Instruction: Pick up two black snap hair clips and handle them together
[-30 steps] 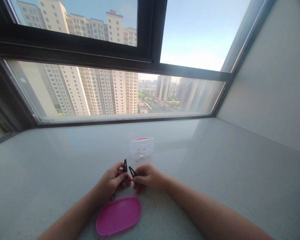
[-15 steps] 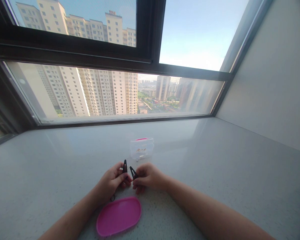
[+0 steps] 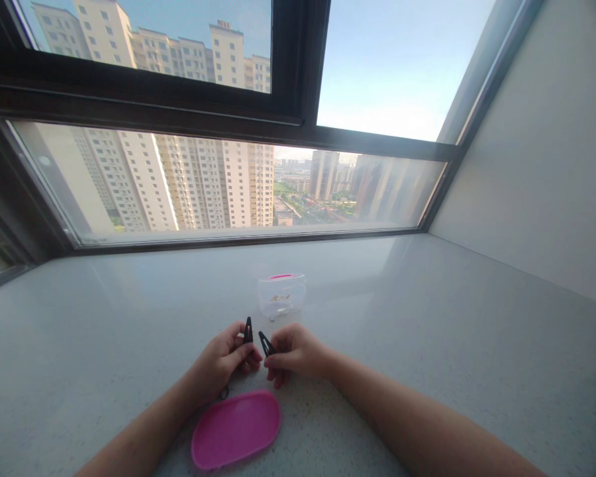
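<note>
My left hand pinches a black snap hair clip that points upward. A second black hair clip, tilted to the left, sits between the fingers of my right hand. The two hands meet at the fingertips just above the pale stone sill. A pink oval lid lies flat just in front of my hands. Behind them stands a small clear plastic box with small items inside. A small dark ring lies by my left wrist.
A large dark-framed window runs along the far edge of the sill, with tall buildings outside. A plain wall closes off the right side.
</note>
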Motion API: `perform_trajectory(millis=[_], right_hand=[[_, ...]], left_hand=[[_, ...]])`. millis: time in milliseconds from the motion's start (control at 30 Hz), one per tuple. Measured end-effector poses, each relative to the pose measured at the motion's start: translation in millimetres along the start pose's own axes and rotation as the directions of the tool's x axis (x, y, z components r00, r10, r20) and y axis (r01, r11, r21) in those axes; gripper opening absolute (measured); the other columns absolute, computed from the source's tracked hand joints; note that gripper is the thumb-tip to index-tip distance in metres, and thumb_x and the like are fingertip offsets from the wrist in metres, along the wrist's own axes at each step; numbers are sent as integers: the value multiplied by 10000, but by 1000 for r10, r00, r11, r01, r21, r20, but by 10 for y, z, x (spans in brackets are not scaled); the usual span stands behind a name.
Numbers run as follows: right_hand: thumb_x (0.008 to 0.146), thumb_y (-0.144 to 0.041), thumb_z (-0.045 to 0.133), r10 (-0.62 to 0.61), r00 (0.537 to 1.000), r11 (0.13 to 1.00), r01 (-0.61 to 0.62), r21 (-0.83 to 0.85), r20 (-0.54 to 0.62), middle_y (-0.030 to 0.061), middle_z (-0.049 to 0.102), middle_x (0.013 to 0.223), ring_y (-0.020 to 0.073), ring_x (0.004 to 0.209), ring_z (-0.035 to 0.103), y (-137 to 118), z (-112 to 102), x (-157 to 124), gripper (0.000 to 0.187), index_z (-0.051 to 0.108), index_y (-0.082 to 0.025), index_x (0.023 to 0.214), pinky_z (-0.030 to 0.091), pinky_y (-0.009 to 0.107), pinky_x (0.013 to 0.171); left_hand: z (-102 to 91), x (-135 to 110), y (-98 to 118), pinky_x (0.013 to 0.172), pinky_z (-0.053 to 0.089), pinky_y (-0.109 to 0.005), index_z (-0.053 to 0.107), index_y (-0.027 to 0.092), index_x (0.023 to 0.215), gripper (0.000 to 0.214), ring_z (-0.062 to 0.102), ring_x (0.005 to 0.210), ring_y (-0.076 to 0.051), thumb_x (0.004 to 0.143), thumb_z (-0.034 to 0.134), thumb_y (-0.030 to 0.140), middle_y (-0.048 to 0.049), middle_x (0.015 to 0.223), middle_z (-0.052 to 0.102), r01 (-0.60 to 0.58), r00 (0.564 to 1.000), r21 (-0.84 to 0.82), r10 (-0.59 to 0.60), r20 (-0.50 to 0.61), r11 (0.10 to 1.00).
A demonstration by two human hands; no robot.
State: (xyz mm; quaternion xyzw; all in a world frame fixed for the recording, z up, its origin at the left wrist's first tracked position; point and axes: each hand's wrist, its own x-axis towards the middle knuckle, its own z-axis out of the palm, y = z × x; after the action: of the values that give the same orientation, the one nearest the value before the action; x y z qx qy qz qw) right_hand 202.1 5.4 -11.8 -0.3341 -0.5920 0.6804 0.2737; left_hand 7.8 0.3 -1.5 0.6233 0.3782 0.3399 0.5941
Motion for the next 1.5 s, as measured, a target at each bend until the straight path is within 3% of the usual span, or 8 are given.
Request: perform_trajectory(millis=[1500], right_hand=[[653, -368, 717, -64, 995, 998, 65, -12, 72, 38, 638, 629, 89, 419, 550, 21, -22, 18, 327, 574, -99, 771, 418, 182, 409]], left_hand=[[-10, -8, -41, 562, 414, -241, 498, 141, 878, 165, 570, 622, -138, 830, 528, 297, -68, 746, 654, -43, 999, 26, 43, 11, 999]])
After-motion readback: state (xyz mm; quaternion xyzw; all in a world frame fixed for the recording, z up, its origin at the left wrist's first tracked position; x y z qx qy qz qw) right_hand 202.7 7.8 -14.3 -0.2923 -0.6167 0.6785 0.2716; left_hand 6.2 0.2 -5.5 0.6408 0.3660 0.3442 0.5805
